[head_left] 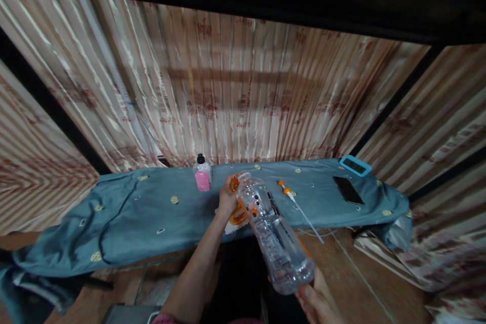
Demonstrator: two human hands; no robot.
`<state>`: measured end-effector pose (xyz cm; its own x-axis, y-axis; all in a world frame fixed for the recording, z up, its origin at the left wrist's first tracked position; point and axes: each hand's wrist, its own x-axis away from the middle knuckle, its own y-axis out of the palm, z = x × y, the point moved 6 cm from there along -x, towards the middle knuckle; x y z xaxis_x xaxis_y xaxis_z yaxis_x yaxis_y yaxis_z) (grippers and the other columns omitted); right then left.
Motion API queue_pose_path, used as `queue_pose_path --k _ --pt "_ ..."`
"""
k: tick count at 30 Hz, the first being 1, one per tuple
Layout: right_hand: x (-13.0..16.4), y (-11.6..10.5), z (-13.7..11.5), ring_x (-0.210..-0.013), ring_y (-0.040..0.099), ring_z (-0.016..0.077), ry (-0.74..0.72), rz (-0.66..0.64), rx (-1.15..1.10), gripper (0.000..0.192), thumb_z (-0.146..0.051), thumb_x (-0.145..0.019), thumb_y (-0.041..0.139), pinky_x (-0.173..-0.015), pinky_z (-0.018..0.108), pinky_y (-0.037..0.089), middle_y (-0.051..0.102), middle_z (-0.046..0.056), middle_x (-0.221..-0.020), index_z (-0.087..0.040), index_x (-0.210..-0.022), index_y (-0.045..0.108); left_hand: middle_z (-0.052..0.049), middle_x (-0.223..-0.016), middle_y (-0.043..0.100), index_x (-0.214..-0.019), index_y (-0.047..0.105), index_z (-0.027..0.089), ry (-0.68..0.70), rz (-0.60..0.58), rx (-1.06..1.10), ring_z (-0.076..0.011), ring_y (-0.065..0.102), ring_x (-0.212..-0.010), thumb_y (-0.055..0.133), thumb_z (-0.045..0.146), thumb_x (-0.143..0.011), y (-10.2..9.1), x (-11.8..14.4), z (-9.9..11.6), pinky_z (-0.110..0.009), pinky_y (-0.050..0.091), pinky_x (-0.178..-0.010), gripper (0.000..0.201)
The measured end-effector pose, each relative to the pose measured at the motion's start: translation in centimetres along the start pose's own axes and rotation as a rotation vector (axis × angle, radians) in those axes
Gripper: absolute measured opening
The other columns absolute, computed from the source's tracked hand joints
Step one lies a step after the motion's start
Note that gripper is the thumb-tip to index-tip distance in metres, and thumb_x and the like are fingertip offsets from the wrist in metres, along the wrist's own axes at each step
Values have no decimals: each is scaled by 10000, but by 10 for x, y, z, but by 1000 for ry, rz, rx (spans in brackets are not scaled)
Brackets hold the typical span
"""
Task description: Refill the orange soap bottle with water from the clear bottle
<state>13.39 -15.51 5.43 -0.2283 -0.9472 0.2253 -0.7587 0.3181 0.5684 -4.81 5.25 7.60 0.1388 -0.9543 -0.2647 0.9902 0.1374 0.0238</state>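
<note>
A large clear plastic bottle point(279, 243) with dark print and orange edges is tilted across in front of me, its pale neck pointing up and away. My right hand point(317, 298) is closed around its base. At the neck, my left hand point(227, 200) is closed, with a small orange piece point(234, 183) by its fingers; whether that piece belongs to the bottle I cannot tell. Just below the left hand lies an orange and white item point(238, 217), partly hidden. Right of the bottle, an orange pump head with a long white tube point(304, 212) rests on the cloth.
A teal patterned cloth point(125, 212) covers the narrow table. On it stand a pink-labelled bottle with a black cap point(202, 174) and a blue-framed digital clock point(355, 166). A dark phone point(348, 190) lies at right. Striped curtains point(243, 91) hang behind, between dark posts.
</note>
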Motion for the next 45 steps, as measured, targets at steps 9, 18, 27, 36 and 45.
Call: queue_pose_path --k 9,18,27,36,45 --pt "0 -1 1 -1243 520 308 3 16 15 513 -481 -428 920 -1038 378 385 723 -6 -1129 -326 -888 753 -17 -826 705 -921 609 186 -17 8 15 -160 654 -749 692 314 -701 1 0 0 -258 503 -719 267" --pt "1 -1 1 -1260 509 295 0 5 -3 488 -449 -450 923 -1044 364 374 738 -6 -1083 -330 -894 757 -22 -844 712 -947 611 178 -28 0 71 -155 652 -736 714 310 -689 2 -1 -9 -265 511 -709 307" --pt "-1 -4 3 -1294 480 298 1 -21 -7 490 -435 -479 917 -1067 397 357 771 1 -851 -314 -923 750 -33 -845 715 -949 605 178 -47 3 49 -170 663 -763 728 307 -674 1 0 -7 -278 512 -728 328" --pt "-1 1 2 -1274 499 317 10 -31 -15 551 -431 -473 920 -1048 390 375 710 13 -1169 -325 -986 750 -33 -854 720 -932 608 184 -39 -2 41 -179 665 -794 700 319 -693 1 -2 -8 -284 510 -755 290" --pt "-3 2 1 -1280 492 323 8 -59 30 674 -452 -477 914 -1044 406 376 681 47 -1225 -293 -1094 694 -36 -863 724 -961 614 181 -36 9 26 -174 669 -782 714 330 -690 1 -1 -7 -277 515 -756 325"
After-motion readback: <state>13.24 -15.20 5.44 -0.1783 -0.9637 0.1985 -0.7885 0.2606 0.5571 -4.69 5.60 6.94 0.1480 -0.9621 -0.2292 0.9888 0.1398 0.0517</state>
